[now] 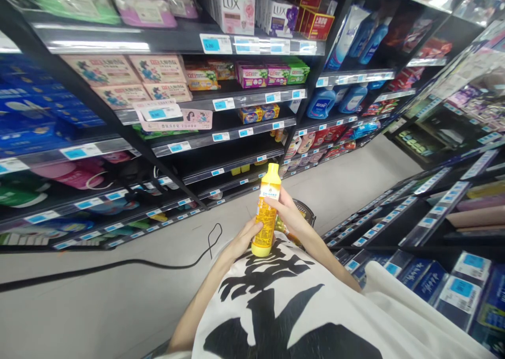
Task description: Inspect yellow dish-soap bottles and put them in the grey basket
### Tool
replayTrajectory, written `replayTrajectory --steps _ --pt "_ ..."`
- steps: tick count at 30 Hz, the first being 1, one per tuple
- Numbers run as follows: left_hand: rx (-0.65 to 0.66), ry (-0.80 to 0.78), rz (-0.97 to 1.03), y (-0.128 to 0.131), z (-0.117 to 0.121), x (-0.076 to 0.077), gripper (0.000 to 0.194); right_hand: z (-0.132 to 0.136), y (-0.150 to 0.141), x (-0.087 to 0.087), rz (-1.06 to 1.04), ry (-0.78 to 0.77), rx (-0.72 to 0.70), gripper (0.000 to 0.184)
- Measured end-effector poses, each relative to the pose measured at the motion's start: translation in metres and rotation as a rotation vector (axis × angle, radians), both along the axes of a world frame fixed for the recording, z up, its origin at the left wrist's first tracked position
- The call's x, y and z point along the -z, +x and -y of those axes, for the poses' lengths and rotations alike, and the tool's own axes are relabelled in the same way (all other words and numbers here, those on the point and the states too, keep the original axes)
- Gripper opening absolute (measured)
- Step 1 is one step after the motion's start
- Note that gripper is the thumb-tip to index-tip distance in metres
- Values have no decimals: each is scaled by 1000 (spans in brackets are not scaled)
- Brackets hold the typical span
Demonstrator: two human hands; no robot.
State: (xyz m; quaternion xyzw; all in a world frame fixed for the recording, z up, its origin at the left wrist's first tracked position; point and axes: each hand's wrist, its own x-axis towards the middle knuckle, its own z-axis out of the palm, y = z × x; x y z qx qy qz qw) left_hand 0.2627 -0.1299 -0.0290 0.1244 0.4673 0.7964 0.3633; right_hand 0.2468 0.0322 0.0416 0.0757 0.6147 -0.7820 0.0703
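A yellow plastic bottle point(267, 217) with a yellow cap and a printed label is held upright, slightly tilted, in front of my shirt. My left hand point(242, 239) is closed around its lower left side, the thumb lying on the label. Higher up on the right, my right hand point(284, 210) grips the bottle, with its thumb across the front near the white band. The other fingers of both hands are partly hidden behind it. Past my right wrist, a dark basket point(309, 211) with colourful packets in it is partly covered by my arm.
Shelves with soap boxes point(236, 13), pink packs point(155, 69) and blue bottles point(321, 103) run along the left and ahead. More shelving point(434, 206) lines the right. A black cable point(138, 262) lies on the pale floor point(130, 306).
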Motion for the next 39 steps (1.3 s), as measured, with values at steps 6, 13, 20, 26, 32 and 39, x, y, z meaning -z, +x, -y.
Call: replayTrajectory --steps 6,13,20,26,32,39 --pt "-8 3 -6 0 0 1 56 -1 0 0 -18 -4 -21 38" --pt "5 10 1 1 0 1 55 -1 0 2 -20 -3 -19 38" --pt "-7 13 0 0 -1 1 54 -1 0 2 -2 -14 -18 39" --pt "2 13 8 0 -1 -4 51 -1 0 2 2 -18 -18 40" --pt "23 -50 -15 0 2 -3 51 -2 0 3 2 -29 -17 38" --pt "25 -74 -35 0 2 -7 46 -3 -1 4 11 -28 -4 39"
